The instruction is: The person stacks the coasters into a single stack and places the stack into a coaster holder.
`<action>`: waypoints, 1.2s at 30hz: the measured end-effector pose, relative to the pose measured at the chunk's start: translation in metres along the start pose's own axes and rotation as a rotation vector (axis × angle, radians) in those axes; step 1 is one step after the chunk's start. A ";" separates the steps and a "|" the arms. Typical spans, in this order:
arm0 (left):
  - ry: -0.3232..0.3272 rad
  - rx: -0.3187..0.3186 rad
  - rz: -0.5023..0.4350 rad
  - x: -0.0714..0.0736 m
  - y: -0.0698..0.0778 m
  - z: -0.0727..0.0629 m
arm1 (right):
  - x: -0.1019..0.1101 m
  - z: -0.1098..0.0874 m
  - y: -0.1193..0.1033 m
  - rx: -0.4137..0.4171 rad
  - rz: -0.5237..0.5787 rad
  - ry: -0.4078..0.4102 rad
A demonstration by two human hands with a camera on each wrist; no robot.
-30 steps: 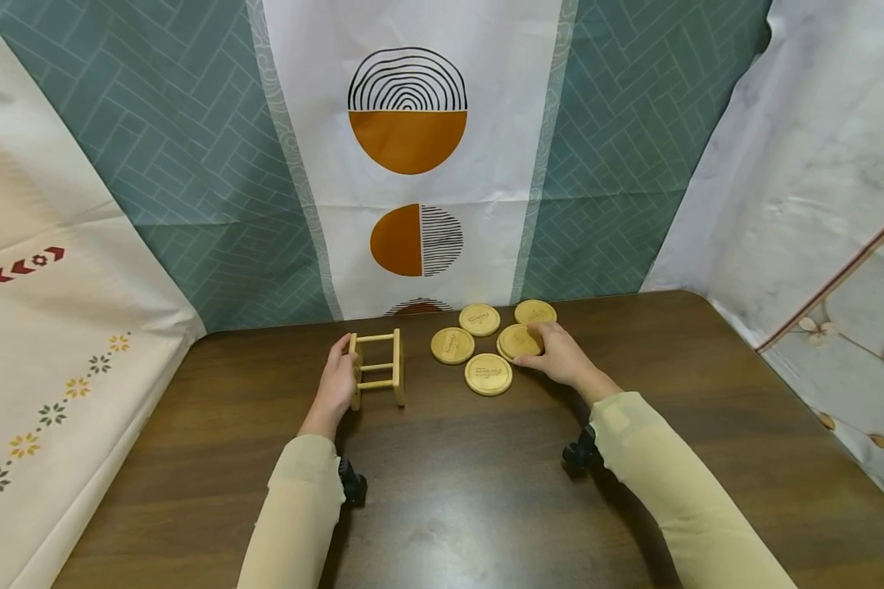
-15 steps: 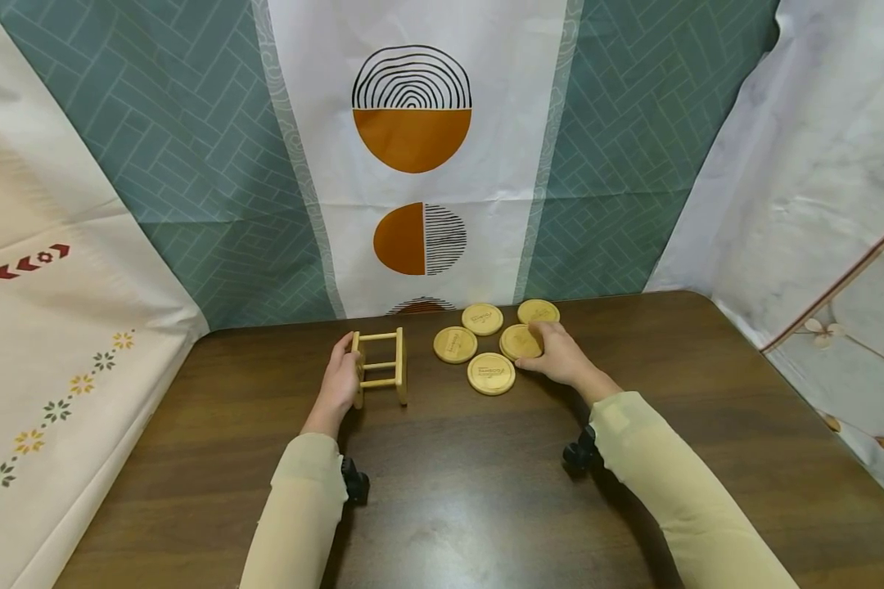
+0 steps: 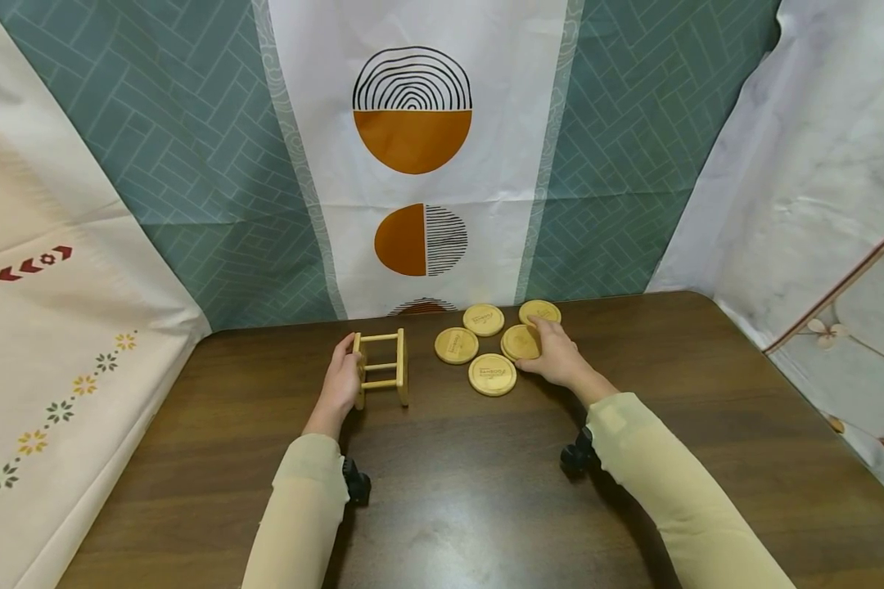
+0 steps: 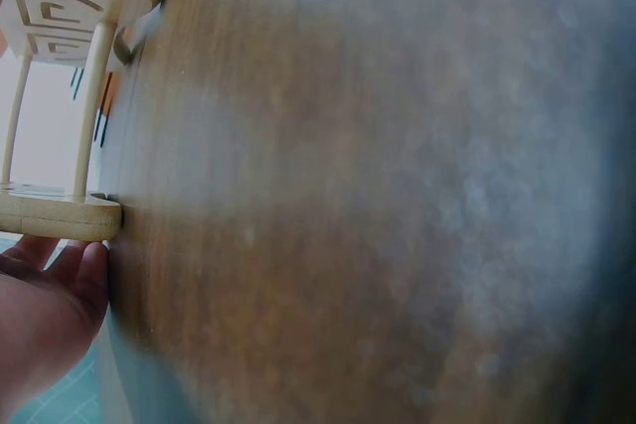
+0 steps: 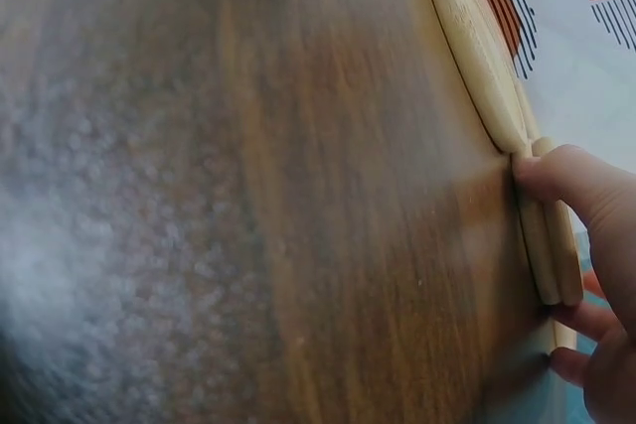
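My left hand (image 3: 339, 386) grips the left side of a small light-wood coaster holder (image 3: 402, 368), two side panels joined by thin rods. In the left wrist view the fingers lie against one panel (image 4: 60, 217), and the other panel shows cut-out line patterns. On the right, my right hand (image 3: 562, 357) holds a round bamboo coaster (image 3: 519, 342) by its edges, thumb on the near side and fingers on the far side. The right wrist view shows this coaster (image 5: 563, 245) stacked on another (image 5: 535, 235), the thumb at their rims. Part of the stack is hidden by the hand.
Around the stack lie more round coasters: one in front (image 3: 492, 375), one to the left (image 3: 457, 346), one behind left (image 3: 483, 320) and one behind right (image 3: 539, 312). A patterned cloth (image 3: 442, 180) hangs at the back edge of the dark wooden table (image 3: 449, 491).
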State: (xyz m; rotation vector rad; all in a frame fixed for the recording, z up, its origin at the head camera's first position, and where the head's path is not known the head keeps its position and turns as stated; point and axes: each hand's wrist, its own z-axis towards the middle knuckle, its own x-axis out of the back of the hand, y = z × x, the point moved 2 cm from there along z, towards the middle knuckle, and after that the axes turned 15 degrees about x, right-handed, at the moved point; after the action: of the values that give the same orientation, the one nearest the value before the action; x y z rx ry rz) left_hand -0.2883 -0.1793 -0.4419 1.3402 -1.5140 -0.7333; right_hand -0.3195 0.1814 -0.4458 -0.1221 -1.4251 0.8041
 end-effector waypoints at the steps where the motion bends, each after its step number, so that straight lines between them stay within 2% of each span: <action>1: -0.002 0.000 -0.001 0.000 0.000 0.000 | 0.000 0.000 0.000 0.001 0.000 0.001; 36: 0.013 -0.010 0.038 0.001 -0.002 0.001 | 0.009 -0.028 -0.001 0.097 -0.051 -0.045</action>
State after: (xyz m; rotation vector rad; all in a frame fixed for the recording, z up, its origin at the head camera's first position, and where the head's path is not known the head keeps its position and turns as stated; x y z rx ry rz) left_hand -0.2881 -0.1811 -0.4441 1.3028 -1.5194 -0.7068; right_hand -0.2945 0.1963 -0.4425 0.0067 -1.4229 0.8362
